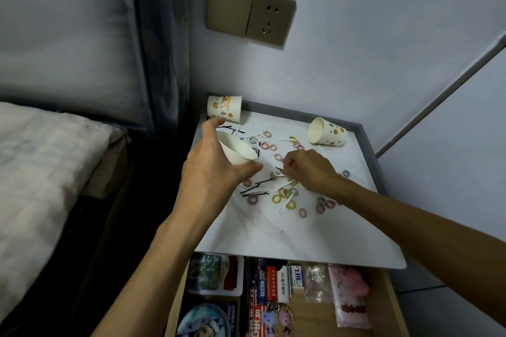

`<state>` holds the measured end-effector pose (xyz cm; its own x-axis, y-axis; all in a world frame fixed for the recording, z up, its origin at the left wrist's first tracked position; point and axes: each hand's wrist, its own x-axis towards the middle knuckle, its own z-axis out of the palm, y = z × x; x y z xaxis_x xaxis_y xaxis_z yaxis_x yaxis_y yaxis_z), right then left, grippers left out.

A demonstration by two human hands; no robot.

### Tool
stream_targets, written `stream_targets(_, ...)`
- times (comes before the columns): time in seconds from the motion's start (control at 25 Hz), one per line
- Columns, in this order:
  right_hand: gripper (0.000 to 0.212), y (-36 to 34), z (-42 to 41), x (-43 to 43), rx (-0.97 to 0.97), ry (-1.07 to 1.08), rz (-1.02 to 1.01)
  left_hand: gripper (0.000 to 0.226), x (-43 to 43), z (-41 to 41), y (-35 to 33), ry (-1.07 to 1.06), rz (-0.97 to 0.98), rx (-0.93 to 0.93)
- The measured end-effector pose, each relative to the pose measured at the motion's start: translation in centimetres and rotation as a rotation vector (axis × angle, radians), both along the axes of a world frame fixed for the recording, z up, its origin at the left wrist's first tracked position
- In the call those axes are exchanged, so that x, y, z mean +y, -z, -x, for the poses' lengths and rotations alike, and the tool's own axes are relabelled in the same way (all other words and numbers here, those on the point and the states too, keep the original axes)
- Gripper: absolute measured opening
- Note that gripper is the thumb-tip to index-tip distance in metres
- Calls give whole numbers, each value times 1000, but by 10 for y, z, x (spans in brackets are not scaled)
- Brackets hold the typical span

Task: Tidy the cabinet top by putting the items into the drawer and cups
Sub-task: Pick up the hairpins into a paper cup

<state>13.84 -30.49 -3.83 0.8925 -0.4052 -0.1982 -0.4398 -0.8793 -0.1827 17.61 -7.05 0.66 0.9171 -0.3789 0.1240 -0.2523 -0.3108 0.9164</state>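
Pastel ring-shaped hair ties [276,198] lie scattered over the middle of the white marbled bench [315,241], mixed with thin black bobby pins [254,192], which bunch towards 9 o'clock of the spread. The left hand [216,161] grips a plain white paper cup [238,152], fingers and thumb curled round its wall. The cup is tilted, with its mouth facing 1 o'clock, just above the bench's 10 o'clock area. The right hand [306,169] reaches in from 4 o'clock, its fingers bunched together with the tips down among the hair ties at the centre. Whether they pinch anything is too small to tell.

A white paper cup printed with orange fruit [224,108] stands at the 11 o'clock corner. A second spotted paper cup [327,133] lies on its side at 1 o'clock, mouth towards the centre. At 6 o'clock the wooden drawer [309,317] stands open, holding packets and cards.
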Motion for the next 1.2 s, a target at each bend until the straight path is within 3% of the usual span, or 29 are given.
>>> stream_targets(0.24, 7, -14, 0, -6, -205, -110, -34, 88, 1, 0, -1, -3, 5, -5)
stream_targets(0.44, 15, -2, -10, 22, -82, -469, 69, 89, 1, -1, -2, -18, 8, -5)
stream_targets(0.76, 7, 25, -13, 28, -121, -512, 297, 88, 7, -4, -5, -26, 15, -6)
stream_targets(0.96, 3, 21, -8, 36, -237, -618, 165, 87, 10, -6, -6, -32, 32, -12)
stream_targets(1.2, 6, 28, -11, 39, -218, -727, 174, 88, 10, -6, -7, -32, 25, -13)
